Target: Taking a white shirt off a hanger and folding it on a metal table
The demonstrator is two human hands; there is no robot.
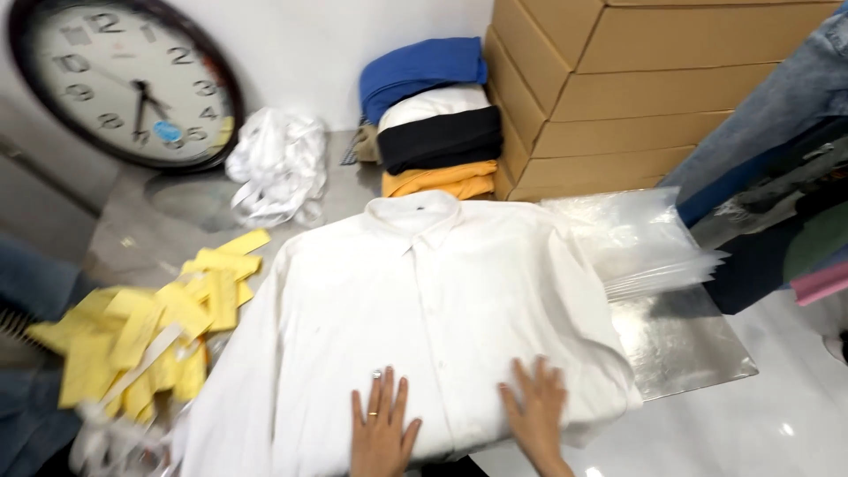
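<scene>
A white collared shirt [415, 300] lies spread front-up on a shiny metal table [680, 340], collar pointing away from me. My left hand [382, 428] lies flat on the shirt's lower hem, fingers spread, with a ring on one finger. Just to its right, my right hand [534, 411] presses flat on the same hem area. Neither hand holds anything.
A stack of folded garments [437, 115] in blue, white, black and orange stands behind the collar. Cardboard boxes [618, 88] rise at the back right. Clear plastic bags [640, 238] lie right of the shirt, yellow paper tags [150, 327] left, crumpled white plastic [278, 168] and a wall clock [124, 79] far left.
</scene>
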